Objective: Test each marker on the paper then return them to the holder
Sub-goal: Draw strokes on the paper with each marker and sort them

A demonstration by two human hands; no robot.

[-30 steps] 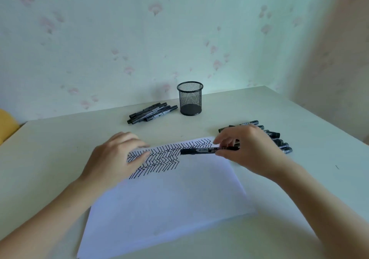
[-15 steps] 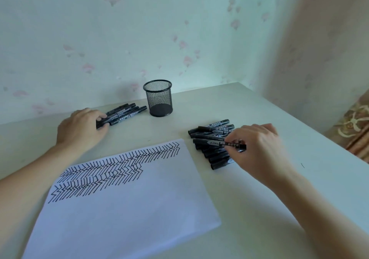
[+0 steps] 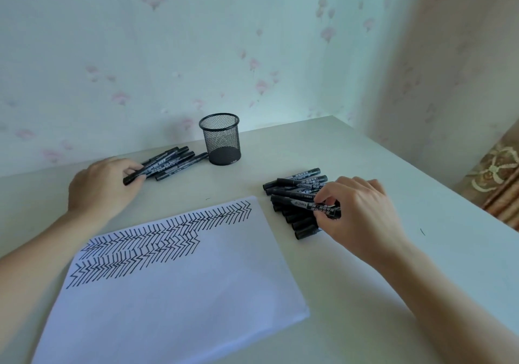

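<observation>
Item: marker test, mid-cycle. The right hand (image 3: 362,212), which 1 second ago held a marker over the inked top edge of the paper (image 3: 174,285), now sits at the right-hand pile (image 3: 297,203) beside the sheet, its grip pinching 1 marker (image 3: 306,206) lying across the top of that pile. The left hand (image 3: 104,184), no longer bracing the paper, now reaches the left-hand group (image 3: 174,161) near the mesh holder (image 3: 220,139), its grip curled round the near end of 1 marker (image 3: 134,177) there. The paper lies unattended on the desk (image 3: 365,293), 2 bands of zigzag strokes along its upper edge. The holder looks to contain no markers. Judgement: 1 tested marker is being set aside and the next one collected; the return to the holder is not yet begun.
</observation>
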